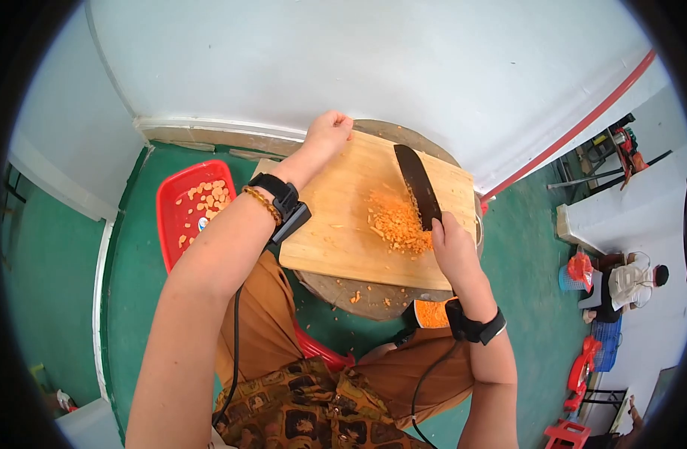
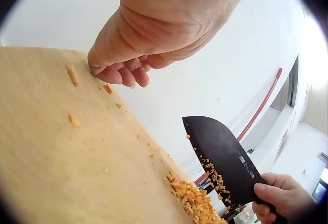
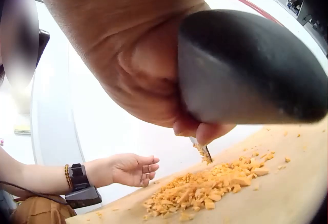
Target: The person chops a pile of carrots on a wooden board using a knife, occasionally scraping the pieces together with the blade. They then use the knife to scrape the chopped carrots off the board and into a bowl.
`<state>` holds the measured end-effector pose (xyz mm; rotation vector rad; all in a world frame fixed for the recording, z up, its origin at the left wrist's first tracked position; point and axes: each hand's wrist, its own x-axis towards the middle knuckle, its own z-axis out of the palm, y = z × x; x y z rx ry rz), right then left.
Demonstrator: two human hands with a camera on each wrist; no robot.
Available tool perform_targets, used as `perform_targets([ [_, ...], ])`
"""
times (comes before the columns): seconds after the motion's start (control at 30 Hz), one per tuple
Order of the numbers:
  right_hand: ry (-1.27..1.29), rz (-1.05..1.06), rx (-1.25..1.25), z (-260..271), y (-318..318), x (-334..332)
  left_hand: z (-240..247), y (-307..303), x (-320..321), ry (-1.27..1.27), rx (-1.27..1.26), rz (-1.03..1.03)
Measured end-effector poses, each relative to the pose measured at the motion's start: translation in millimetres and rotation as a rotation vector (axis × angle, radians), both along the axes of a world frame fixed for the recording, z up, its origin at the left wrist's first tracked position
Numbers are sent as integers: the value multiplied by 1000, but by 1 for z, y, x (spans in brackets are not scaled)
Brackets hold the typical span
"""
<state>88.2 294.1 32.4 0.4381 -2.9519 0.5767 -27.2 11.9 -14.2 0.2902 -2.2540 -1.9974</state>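
Note:
My right hand (image 1: 453,245) grips the handle of a black cleaver (image 1: 418,183), its broad blade raised beside a heap of finely chopped carrot (image 1: 398,222) on the wooden cutting board (image 1: 321,243). Orange bits cling to the blade in the left wrist view. The dark handle end (image 3: 251,70) sticks out of the right fist in the right wrist view. At the board's far left edge, my left hand (image 1: 330,135) hovers with loosely curled fingers (image 2: 139,75) and nothing visible in them. A few stray carrot bits (image 2: 73,75) lie on the board near it.
A round wooden block (image 1: 336,294) supports the board. To the left, a red tray (image 1: 166,217) holds orange slices. A container of orange bits (image 1: 431,314) stands below the right wrist. The white wall (image 1: 358,60) rises behind the board. Another person (image 1: 633,284) sits far right.

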Motion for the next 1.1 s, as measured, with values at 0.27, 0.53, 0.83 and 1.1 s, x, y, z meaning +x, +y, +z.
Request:
perform_targets([
  [0.27,3,-42,-77,26,-14,0,-6,1,-1,-17,-92,-72],
  [0.53,-23,46,-34,-1,-19,-15,-11,6,1,-3,-212,-141],
  [0.83,-49,48,-24,4,-20,-12,-12,4,-1,-45,-236,-148],
  [1.1,-72,18,10,10,-16,-9,-13,4,0,-35,-220,-136],
])
